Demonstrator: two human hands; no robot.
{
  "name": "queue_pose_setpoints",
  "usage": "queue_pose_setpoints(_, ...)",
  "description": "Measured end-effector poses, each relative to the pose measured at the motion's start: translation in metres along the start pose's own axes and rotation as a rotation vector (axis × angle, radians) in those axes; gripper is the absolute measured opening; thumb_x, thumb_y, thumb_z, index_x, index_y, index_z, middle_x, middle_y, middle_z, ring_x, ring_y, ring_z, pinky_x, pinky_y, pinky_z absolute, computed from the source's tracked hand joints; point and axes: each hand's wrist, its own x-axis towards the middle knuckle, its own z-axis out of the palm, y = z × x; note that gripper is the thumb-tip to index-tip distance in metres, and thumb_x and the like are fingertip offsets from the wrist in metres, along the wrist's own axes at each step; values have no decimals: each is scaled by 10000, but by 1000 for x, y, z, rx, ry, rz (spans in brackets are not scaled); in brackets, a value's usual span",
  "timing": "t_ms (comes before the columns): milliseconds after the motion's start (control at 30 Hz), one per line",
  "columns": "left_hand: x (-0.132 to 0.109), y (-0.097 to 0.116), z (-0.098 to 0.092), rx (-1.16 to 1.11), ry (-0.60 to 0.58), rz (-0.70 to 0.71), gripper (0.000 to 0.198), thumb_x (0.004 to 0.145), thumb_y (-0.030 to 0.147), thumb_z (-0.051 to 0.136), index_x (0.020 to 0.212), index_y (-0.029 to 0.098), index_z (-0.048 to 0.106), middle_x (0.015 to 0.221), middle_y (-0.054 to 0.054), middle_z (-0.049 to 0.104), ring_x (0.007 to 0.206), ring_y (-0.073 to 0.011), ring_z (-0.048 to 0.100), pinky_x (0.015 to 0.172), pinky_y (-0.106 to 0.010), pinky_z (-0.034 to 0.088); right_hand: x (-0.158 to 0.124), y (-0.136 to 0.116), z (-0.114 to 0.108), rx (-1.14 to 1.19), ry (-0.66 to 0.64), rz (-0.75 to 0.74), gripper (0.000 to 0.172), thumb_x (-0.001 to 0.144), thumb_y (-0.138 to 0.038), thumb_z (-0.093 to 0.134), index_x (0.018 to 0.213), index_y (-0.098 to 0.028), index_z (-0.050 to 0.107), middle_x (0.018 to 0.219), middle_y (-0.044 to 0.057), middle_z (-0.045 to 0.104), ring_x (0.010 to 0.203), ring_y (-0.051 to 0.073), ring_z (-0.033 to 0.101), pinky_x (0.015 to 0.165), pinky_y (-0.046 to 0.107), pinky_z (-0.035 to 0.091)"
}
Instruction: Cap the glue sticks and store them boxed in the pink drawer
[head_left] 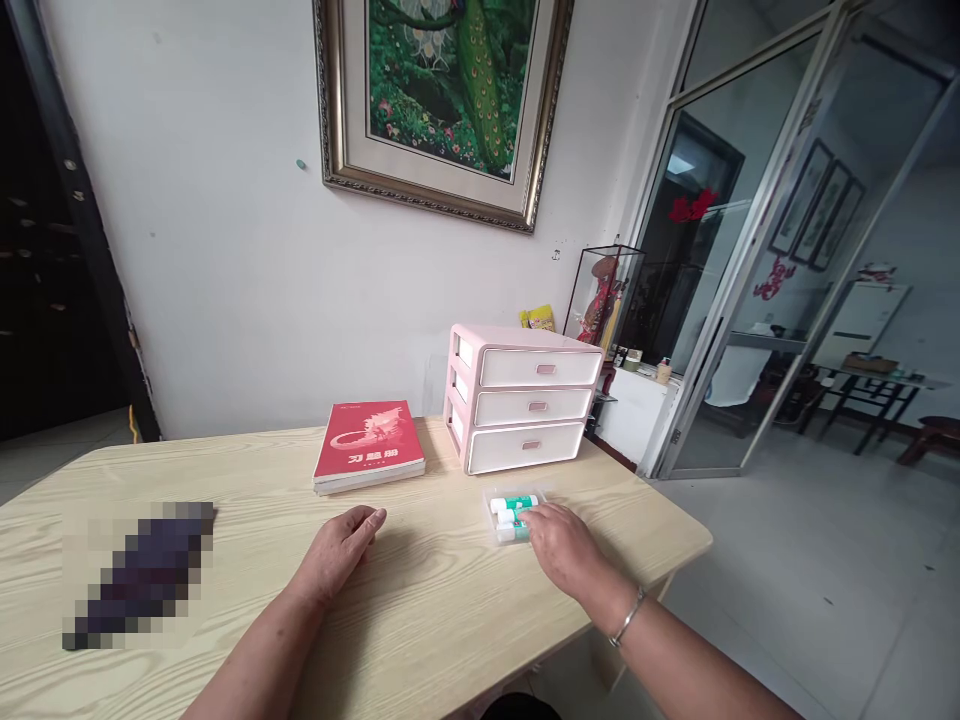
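Just in front of the drawer unit, a small clear plastic tray point(491, 528) holds white and green glue sticks point(514, 504) lying side by side. My right hand point(566, 550) reaches over the tray's right side, its fingertips closed on one glue stick; the palm and some of the fingers are hidden. My left hand point(341, 550) rests on its side on the tabletop, left of the tray, fingers curled in and thumb on top. Nothing shows in it. Behind it lies a thick red book point(370, 440), perhaps with another beneath.
A pink and white three-drawer unit point(529, 405) stands at the back of the wooden table point(247, 465), all drawers closed. A blurred dark object point(146, 575) lies at the left. The table's right edge meets open floor point(810, 570) near glass doors. A framed peacock picture hangs above.
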Motion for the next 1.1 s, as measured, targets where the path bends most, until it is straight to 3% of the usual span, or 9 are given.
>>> queue_pose_setpoints(100,2,-4,1,12,6,-8,453,830,627,472,676,212,568,559,26,542,541,-184,525,570,-264,371,5,1,-11,25,220,75,282,927,-169,421,1085,-191,654,1055,104,678,1023,239,589,942,401,463)
queue_pose_setpoints(167,4,-8,2,44,11,5,444,830,620,480,721,209,608,570,20,558,568,-196,543,580,-271,383,10,6,-15,-6,283,97,328,905,-200,468,1198,-168,613,1213,130,631,1190,272,521,1052,448,403)
queue_pose_setpoints(267,5,-14,6,108,53,80,418,836,593,504,840,204,656,712,-16,635,687,-214,597,642,-288,437,13,19,-10,-24,171,108,479,819,-166,528,1297,-140,560,1357,145,554,1311,285,442,1124,476,351)
queue_pose_setpoints(433,-3,-10,25,310,125,295,433,857,530,535,1166,237,616,1135,-87,628,967,-243,631,776,-326,518,-13,37,15,56,-30,77,558,748,-109,527,1299,-178,582,1364,119,571,1302,263,486,1112,472,395)
queue_pose_setpoints(567,-7,5,60,485,95,550,451,879,418,544,1294,243,575,1293,-130,578,1176,-285,567,996,-407,466,-31,41,28,107,-18,48,559,841,-118,489,1391,-214,511,1462,87,486,1383,240,401,1127,466,391)
queue_pose_setpoints(700,-1,25,103,570,-43,670,507,907,352,525,1404,268,481,1480,-111,455,1336,-303,445,1118,-487,360,-31,41,29,107,-21,38,481,913,-133,440,1383,-187,529,1460,106,484,1389,242,392,1125,462,397)
queue_pose_setpoints(867,27,54,142,482,-110,635,567,937,524,458,1400,199,500,1522,-159,390,1413,-325,340,1145,-508,321,-29,44,22,175,-31,-1,432,979,-246,403,1388,-187,527,1461,105,480,1395,233,383,1137,455,380)
queue_pose_setpoints(967,49,66,152,443,-156,578,707,872,614,521,1416,165,476,1539,-190,343,1423,-349,312,1152,-526,289,-29,50,20,242,-33,-14,417,984,-224,378,1355,-181,564,1431,104,514,1373,220,420,1131,440,392)
queue_pose_setpoints(1100,69,65,156,370,-335,459,790,775,651,623,1414,207,487,1534,-182,357,1389,-369,373,1107,-518,352,-28,54,21,347,-1,11,416,959,-173,396,1319,-209,601,1396,82,554,1357,208,443,1119,433,409)
